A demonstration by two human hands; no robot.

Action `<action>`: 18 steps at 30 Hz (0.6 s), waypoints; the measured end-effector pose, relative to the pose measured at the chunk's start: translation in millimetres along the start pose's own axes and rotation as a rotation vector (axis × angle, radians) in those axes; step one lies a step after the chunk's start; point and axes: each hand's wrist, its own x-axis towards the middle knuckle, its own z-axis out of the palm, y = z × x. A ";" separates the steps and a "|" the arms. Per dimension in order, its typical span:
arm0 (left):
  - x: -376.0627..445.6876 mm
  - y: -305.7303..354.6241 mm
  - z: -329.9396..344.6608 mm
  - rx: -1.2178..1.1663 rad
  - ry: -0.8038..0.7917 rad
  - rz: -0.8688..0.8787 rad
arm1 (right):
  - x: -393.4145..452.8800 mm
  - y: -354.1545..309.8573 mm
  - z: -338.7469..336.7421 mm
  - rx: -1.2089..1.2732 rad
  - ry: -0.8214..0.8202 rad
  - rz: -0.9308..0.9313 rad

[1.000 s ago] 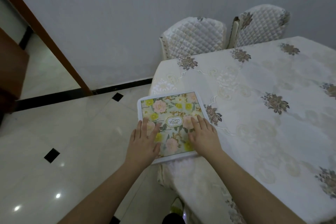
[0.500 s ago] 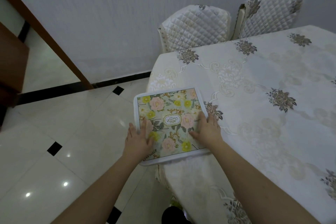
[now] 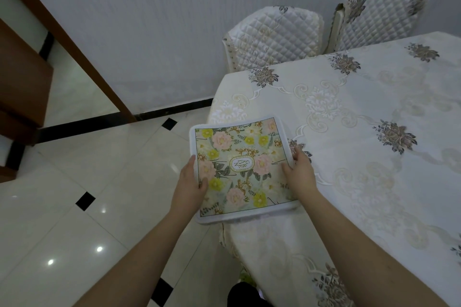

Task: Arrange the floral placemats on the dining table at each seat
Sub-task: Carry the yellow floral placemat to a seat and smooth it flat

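A: Entry, head view. Where was the square floral placemat with the white border (image 3: 239, 169)?

B: At the table's end, about 7 o'clock from the frame centre. It lay on the cream embroidered tablecloth (image 3: 361, 144) that covered the dining table (image 3: 249, 244), its left part hanging out past the table edge over the glossy white floor tiles with black diamond insets (image 3: 74, 207).

A: Print and lettering?

B: Pink and yellow blooms with green and brown leaves on a pale ground. A central oval medallion read "GARDEN", stacked in three rows of two letters. No other writing was legible.

A: Left hand (image 3: 193, 182)?

B: Closed on the placemat's left edge, at 9 o'clock of the placemat: thumb on top of the print, fingers curled underneath and out of sight.

A: Right hand (image 3: 299, 172)?

B: Gripped the right edge, at 3 o'clock of the placemat: thumb lay on the printed face, fingers wrapped around the border. Whether the placemat was raised off the cloth there, I could not tell.

A: Surroundings?

B: Two chairs with white quilted covers: the nearer chair (image 3: 274, 35) at 12 o'clock of the placemat, the farther chair (image 3: 379, 17) at 1 o'clock, both against the table's far side. A brown wooden door frame (image 3: 64, 40) ran at 10 o'clock.
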 end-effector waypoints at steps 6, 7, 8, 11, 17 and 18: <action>9.2 9.5 -18.3 -0.407 0.049 -0.326 | -5.4 -3.7 -11.2 0.116 -0.042 0.099; 10.0 9.1 -20.1 -0.496 0.023 -0.362 | -7.5 -3.4 -12.7 0.136 -0.048 0.104; 8.7 9.8 -22.8 -0.565 -0.007 -0.377 | -10.0 -3.0 -14.2 0.156 -0.054 0.105; 2.2 13.6 -32.8 -0.657 -0.052 -0.368 | -19.2 -0.4 -20.0 0.212 -0.059 0.107; -10.2 19.4 -51.3 -0.713 -0.199 -0.304 | -59.1 -6.4 -36.2 0.409 -0.023 0.168; -12.4 19.1 -53.0 -0.701 -0.234 -0.294 | -68.9 -7.1 -38.2 0.424 -0.005 0.169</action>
